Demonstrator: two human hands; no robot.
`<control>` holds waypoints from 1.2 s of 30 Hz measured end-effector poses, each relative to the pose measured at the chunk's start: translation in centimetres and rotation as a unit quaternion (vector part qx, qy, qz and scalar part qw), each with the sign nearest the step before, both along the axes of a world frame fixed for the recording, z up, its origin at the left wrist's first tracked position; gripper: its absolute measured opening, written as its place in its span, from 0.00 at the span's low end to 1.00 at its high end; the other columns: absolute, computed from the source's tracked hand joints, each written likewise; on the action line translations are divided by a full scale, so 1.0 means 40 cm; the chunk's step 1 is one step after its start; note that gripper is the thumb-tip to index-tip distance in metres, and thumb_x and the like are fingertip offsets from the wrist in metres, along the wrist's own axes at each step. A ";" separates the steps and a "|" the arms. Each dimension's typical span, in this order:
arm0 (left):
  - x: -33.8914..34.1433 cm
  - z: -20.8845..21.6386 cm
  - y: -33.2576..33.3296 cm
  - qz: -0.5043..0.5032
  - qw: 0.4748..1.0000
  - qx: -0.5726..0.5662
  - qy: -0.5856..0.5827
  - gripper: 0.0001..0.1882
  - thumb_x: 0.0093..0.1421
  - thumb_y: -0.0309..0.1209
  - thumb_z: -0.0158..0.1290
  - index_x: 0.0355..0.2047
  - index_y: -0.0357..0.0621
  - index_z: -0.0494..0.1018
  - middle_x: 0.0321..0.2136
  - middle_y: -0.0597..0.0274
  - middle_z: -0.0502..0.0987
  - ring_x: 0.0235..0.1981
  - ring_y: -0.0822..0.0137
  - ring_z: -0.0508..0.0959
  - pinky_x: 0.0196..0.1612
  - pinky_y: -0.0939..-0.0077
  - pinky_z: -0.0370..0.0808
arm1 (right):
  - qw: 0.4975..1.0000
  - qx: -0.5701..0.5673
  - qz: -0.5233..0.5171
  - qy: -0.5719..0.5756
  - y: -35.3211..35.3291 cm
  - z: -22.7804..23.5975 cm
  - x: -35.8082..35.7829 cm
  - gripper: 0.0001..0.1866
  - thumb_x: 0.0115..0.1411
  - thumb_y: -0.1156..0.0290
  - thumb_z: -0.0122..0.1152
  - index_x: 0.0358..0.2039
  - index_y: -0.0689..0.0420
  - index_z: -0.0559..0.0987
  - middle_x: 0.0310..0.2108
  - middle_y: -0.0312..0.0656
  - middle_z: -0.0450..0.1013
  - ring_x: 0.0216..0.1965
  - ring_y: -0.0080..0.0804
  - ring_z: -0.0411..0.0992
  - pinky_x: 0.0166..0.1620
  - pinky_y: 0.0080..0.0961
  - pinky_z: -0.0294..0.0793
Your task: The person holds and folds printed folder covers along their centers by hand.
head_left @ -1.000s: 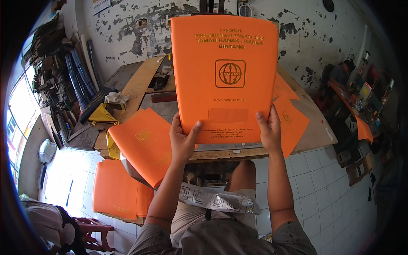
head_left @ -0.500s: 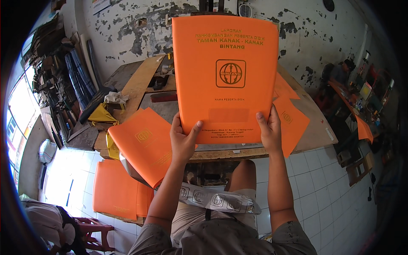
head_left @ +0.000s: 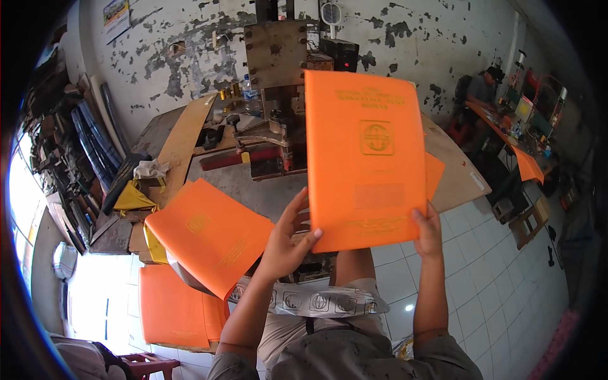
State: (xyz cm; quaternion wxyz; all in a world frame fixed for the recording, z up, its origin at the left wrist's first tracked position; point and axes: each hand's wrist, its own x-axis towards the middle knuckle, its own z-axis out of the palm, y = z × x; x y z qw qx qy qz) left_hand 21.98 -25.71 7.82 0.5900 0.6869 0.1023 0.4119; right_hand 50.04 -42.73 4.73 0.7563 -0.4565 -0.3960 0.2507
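Observation:
An orange folder (head_left: 366, 177) with gold lettering and a round emblem in a square frame is held up before me, its cover facing me. My right hand (head_left: 429, 233) is closed on its lower right edge, thumb in front. At the lower left corner, my left hand (head_left: 290, 237) has its fingers spread beside the edge, with the thumb tip touching the cover. Left of my hands, another orange folder (head_left: 209, 234) lies in a pile at the table's near edge. Part of an orange folder (head_left: 434, 174) shows behind the raised one on the right.
A dark metal press (head_left: 275, 95) stands at the back of the worktable (head_left: 218, 183). More orange folders (head_left: 174, 310) are stacked low on the left. A printed silver strip (head_left: 316, 301) lies across my lap. Another person (head_left: 484, 88) sits at a bench at far right.
The raised folder has moved right and lower, uncovering the press. My right hand moved with it; my left hand has loosened, its fingers spreading at the edge. The view has shifted.

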 end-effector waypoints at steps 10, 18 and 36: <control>-0.206 -0.147 -0.017 -0.015 0.993 -0.007 0.113 0.27 0.64 0.22 0.59 0.62 0.32 0.65 0.54 0.49 0.77 0.58 0.61 0.77 0.61 0.65 0.73 | 0.957 0.005 -0.289 -0.028 -0.140 0.002 0.129 0.23 0.72 0.64 0.55 0.63 0.61 0.67 0.58 0.43 0.71 0.58 0.31 0.71 0.61 0.30 0.69; 0.258 0.026 -0.163 -0.075 0.955 0.280 0.058 0.40 0.63 0.40 0.63 0.68 0.36 0.59 0.60 0.38 0.70 0.61 0.47 0.74 0.61 0.59 0.72 | 0.851 0.028 -0.514 -0.108 0.068 -0.106 -0.018 0.22 0.72 0.68 0.56 0.62 0.64 0.66 0.57 0.45 0.66 0.57 0.37 0.67 0.60 0.34 0.66; 0.632 0.003 -0.003 -0.254 0.963 0.008 -0.086 0.24 0.69 0.35 0.58 0.59 0.34 0.69 0.50 0.51 0.80 0.52 0.66 0.79 0.55 0.68 0.75 | 0.976 0.001 -0.177 -0.127 -0.136 -0.104 0.577 0.29 0.67 0.56 0.66 0.59 0.63 0.72 0.56 0.38 0.73 0.56 0.27 0.70 0.64 0.30 0.64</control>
